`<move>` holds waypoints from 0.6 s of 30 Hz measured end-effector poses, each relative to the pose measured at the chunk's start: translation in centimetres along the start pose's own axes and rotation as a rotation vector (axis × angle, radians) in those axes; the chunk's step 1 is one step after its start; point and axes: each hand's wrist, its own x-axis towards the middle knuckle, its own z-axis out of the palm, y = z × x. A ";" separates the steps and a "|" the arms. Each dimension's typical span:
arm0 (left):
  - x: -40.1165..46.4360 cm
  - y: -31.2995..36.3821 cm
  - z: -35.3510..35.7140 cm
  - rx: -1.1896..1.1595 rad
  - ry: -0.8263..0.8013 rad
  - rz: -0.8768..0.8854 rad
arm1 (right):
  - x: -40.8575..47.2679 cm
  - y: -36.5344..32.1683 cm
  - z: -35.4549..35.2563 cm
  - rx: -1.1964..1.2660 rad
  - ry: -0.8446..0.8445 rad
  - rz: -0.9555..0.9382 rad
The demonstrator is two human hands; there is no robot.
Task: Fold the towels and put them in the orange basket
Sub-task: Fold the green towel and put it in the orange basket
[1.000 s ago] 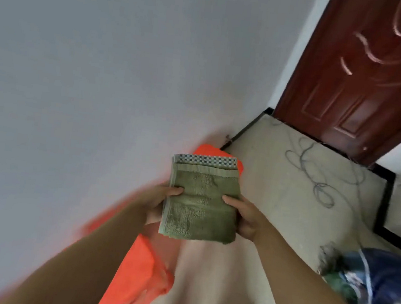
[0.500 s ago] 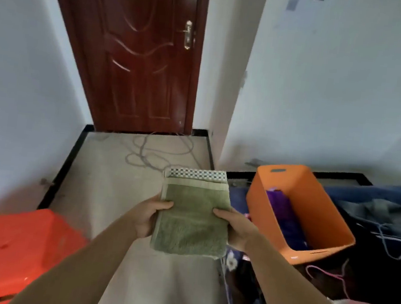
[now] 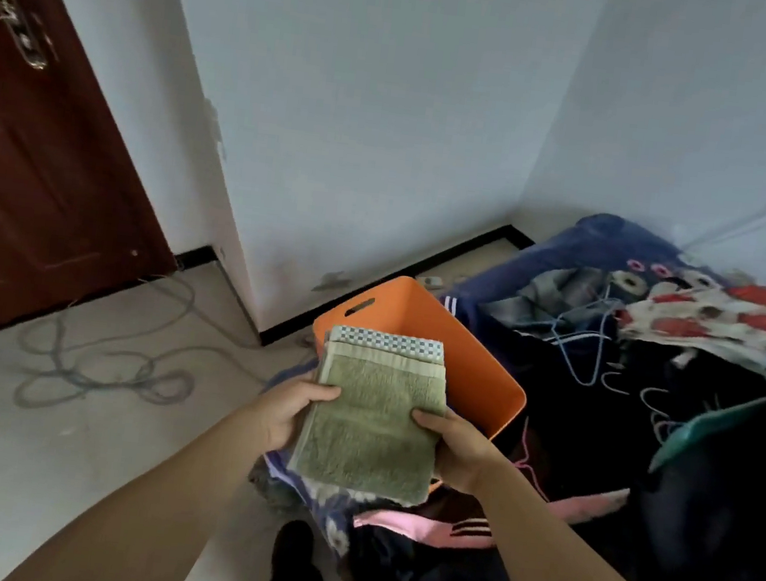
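- The green towel (image 3: 370, 425) is already folded into a compact rectangle, its checked border at the far end, and is carried flat in front of the person, partly over the near edge of the orange basket (image 3: 482, 363).
- The left hand (image 3: 293, 411) grips the towel's left edge, thumb on top and fingers curled underneath; the right hand (image 3: 454, 446) grips the right edge the same way. Holding both sides most likely keeps the layers from sliding apart or unfolding on the way.
- The towel lies level rather than hanging, which suits setting it down flat so the fold survives.
- The basket sits on a heap of clothes (image 3: 643, 415) by the wall corner, its open top tipped toward the person and its handle slot (image 3: 359, 306) on the far wall. That tilt makes the inside easy to reach from here, though the towel hides most of the interior, so what is in it cannot be told.
- Judging by this, folding of this towel is finished and only the placing remains: bring it forward over the opening and lower it in.
- The soft, uneven pile under the basket could let it tip when weight goes in.
- A cable (image 3: 116, 355) loops across the floor (image 3: 44, 442) near the door (image 3: 29, 154), well apart from the hands.
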 end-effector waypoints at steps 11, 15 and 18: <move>23.8 7.6 2.0 0.599 -0.131 -0.060 | 15.6 -2.8 -3.5 0.256 0.463 0.176; 31.6 6.2 1.2 0.826 -0.172 -0.074 | 22.7 0.0 -4.6 0.338 0.517 0.230; 37.1 4.4 -0.6 0.984 -0.126 -0.106 | 27.5 1.8 -5.7 0.373 0.535 0.257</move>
